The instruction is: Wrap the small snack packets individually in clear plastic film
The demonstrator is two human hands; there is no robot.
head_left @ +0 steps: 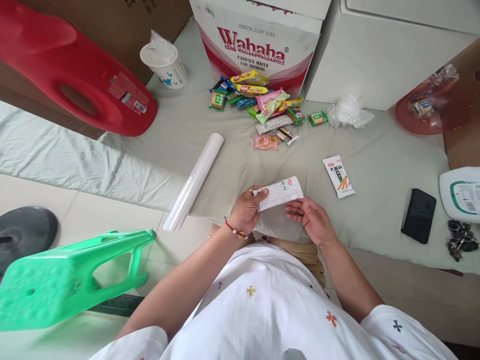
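My left hand (244,211) grips one end of a white snack packet (282,192), with its thumb pressed on top. The packet lies tilted over the front edge of the cloth-covered table. My right hand (315,220) is at the packet's lower right corner, fingers stretched out and apart; whether they touch it I cannot tell. To the right rests another white snack packet (338,176) with orange sticks printed on it. Beyond my hands is a pile of small wrapped snacks (268,107). A clear roll of plastic bags or film (194,181) lies to the left.
A red jug (86,75) and a paper cup (165,65) stand at the back left. Behind the snacks are a Wahaha carton (258,45) and a white box (360,60). Crumpled plastic (348,112), a black phone (419,216) and keys (462,239) lie rightward; a green stool (71,275) is lower left.
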